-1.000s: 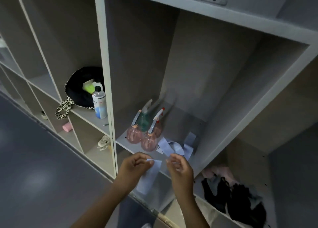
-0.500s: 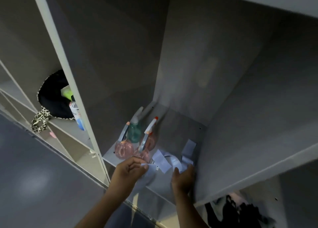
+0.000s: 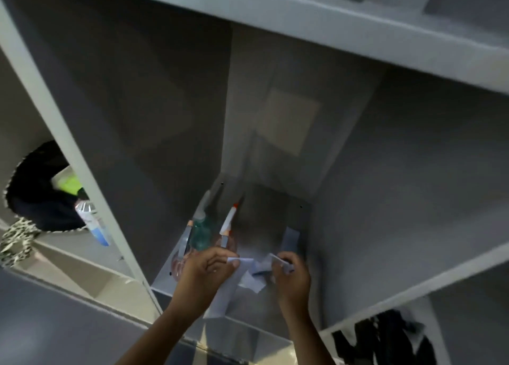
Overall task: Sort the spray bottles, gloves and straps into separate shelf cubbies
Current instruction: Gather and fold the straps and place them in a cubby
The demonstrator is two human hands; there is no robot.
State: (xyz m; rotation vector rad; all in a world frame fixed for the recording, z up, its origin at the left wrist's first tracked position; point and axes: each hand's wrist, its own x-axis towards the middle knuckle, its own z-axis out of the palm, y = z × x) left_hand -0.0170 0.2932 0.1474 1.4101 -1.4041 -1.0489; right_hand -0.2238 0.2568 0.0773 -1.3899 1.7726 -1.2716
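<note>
Grey shelf cubbies [image 3: 275, 15] fill the view; the middle one holds spray bottles [image 3: 202, 234] at its left and pale straps [image 3: 252, 280] on its floor. Black gloves [image 3: 382, 340] lie lower right. Left hand [image 3: 205, 272] and right hand [image 3: 292, 278], now both inside, each pinch a strap end.

Three spray bottles [image 3: 202, 235], perhaps several pale straps [image 3: 252, 280], two hands [image 3: 205, 272].
</note>
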